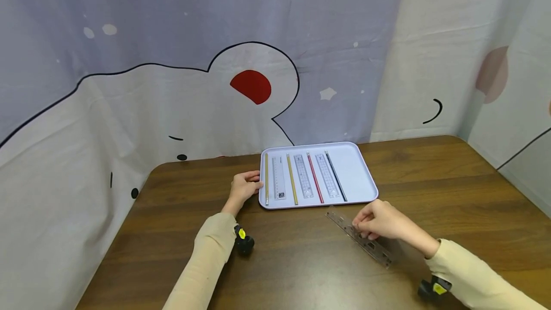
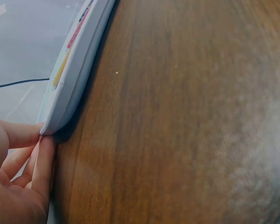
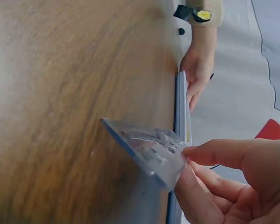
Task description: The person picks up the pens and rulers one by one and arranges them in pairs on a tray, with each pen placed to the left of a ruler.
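My left hand [image 1: 244, 188] pinches the left rim of a white tray [image 1: 360, 176]; in the left wrist view, thumb and fingers grip the tray's corner [image 2: 56, 122]. My right hand [image 1: 383, 221] pinches a transparent ruler [image 1: 343, 225] by its edge, in front of the tray's right part. That ruler [image 3: 149, 151] appears tilted above the table in the right wrist view. Inside the tray, from left, lie a yellow pencil [image 1: 267, 178], a transparent ruler [image 1: 279, 176], another yellow pencil [image 1: 292, 179], a second ruler [image 1: 303, 176], a red pencil [image 1: 315, 178], a third ruler [image 1: 327, 176] and a dark pencil [image 1: 336, 176].
The tray stands at the far edge of a brown wooden table [image 1: 284, 262]. Behind it hangs a patterned curtain [image 1: 189, 104] in white and lilac. Bare tray surface shows to the right of the dark pencil. Each wrist wears a small black camera.
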{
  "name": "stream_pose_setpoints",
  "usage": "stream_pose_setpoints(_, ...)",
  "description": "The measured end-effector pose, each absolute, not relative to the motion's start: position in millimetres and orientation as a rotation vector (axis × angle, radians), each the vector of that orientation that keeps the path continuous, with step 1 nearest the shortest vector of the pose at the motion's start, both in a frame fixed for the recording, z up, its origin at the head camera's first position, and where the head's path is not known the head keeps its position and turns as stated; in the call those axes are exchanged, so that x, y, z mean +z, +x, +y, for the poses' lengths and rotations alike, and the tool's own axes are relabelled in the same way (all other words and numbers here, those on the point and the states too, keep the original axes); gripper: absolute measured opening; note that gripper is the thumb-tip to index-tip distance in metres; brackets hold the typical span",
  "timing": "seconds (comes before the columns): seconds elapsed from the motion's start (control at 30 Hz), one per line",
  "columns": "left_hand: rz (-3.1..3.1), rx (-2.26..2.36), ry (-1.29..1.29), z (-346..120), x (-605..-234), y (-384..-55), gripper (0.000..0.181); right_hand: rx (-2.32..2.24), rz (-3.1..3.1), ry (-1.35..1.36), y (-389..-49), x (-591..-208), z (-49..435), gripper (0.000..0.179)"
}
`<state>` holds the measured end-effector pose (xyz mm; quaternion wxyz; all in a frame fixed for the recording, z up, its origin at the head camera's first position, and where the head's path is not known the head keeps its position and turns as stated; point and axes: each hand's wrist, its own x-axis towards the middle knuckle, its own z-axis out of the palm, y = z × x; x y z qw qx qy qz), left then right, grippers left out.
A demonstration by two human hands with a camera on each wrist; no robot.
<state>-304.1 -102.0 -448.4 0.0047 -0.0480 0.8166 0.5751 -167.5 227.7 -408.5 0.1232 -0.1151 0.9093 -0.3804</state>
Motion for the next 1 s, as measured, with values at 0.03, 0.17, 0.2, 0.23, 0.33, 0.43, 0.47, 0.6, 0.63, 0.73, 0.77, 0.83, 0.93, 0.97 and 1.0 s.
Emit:
stream_pose_setpoints(0.03, 2.558, 1.803, -0.150, -102.1, -448.5, -304.2, 0.039, -1.130, 2.626, -0.333, -168.6, -409.1, 228.5, 0.010)
stream_pose_setpoints(0.17, 2.555, 1.805, -0.155, -102.6, -448.3, -303.9, 0.039, -1.206, 2.519, -0.345, -172.8, -410.8, 231.3, 0.014)
stream_pose_setpoints(0.2, 2.553, 1.805, -0.158, -102.8, -448.2, -303.8, 0.039, -1.226, 2.492, -0.346, -173.8, -410.9, 232.2, 0.015)
stream_pose_setpoints(0.23, 2.554, 1.805, -0.159, -103.0, -448.1, -303.7, 0.039, -1.243, 2.469, -0.349, -174.7, -410.9, 233.1, 0.016)
stream_pose_setpoints(0.33, 2.553, 1.801, -0.157, -102.8, -447.6, -303.3, 0.039, -1.300, 2.395, -0.352, -177.1, -410.4, 236.5, 0.020)
stream_pose_setpoints(0.43, 2.551, 1.800, -0.153, -102.5, -447.4, -303.0, 0.040, -1.367, 2.326, -0.345, -179.0, -409.0, 240.3, 0.023)
stream_pose_setpoints(0.47, 2.548, 1.801, -0.154, -102.3, -447.4, -302.8, 0.040, -1.389, 2.305, -0.339, -179.6, -408.5, 241.4, 0.024)
stream_pose_setpoints(0.6, 2.554, 1.796, -0.156, -102.0, -447.4, -302.6, 0.040, -1.444, 2.272, -0.309, -181.9, -406.9, 244.9, 0.028)
stream_pose_setpoints(0.63, 2.556, 1.795, -0.158, -101.9, -447.4, -302.6, 0.040, -1.448, 2.272, -0.299, -182.7, -406.8, 245.5, 0.028)
stream_pose_setpoints(0.73, 2.558, 1.790, -0.162, -101.6, -447.9, -303.1, 0.040, -1.456, 2.269, -0.267, -185.6, -406.4, 247.3, 0.030)
stream_pose_setpoints(0.77, 2.558, 1.789, -0.165, -101.5, -448.2, -303.4, 0.040, -1.460, 2.266, -0.260, -186.8, -406.3, 248.1, 0.030)
stream_pose_setpoints(0.83, 2.561, 1.791, -0.162, -101.2, -448.9, -304.1, 0.040, -1.477, 2.259, -0.236, -189.9, -406.5, 249.3, 0.032)
stream_pose_setpoints(0.93, 2.559, 1.798, -0.170, -101.1, -449.8, -304.8, 0.040, -1.506, 2.250, -0.198, -195.6, -408.5, 251.6, 0.035)
stream_pose_setpoints(0.97, 2.561, 1.799, -0.167, -101.2, -450.1, -305.1, 0.040, -1.510, 2.253, -0.194, -197.5, -409.2, 252.6, 0.036)
stream_pose_setpoints(1.0, 2.561, 1.799, -0.162, -101.3, -450.3, -305.1, 0.040, -1.517, 2.252, -0.173, -199.5, -410.3, 253.5, 0.036)
